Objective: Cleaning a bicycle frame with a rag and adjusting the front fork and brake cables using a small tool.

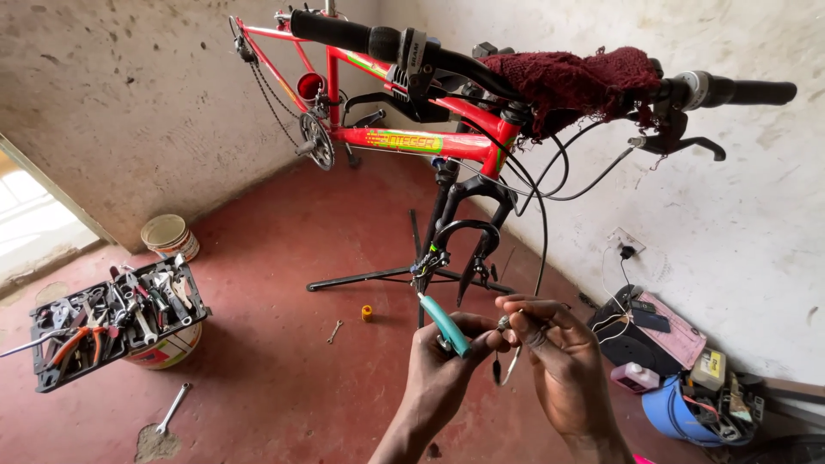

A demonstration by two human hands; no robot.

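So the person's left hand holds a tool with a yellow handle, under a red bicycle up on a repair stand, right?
Not quite: the head view shows the left hand holding a tool with a teal-green handle, not yellow. The red bicycle on the repair stand is right.

Both hands, the left hand (438, 361) and the right hand (559, 357), are bare, with no gloves, rings, watch or sleeves showing on the forearms.

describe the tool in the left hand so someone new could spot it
Start at the red bicycle on its stand, then drop below the fork to the two hands. The left hand holds a tool with teal handles, the only teal item here; the tray's pliers are orange-handled.
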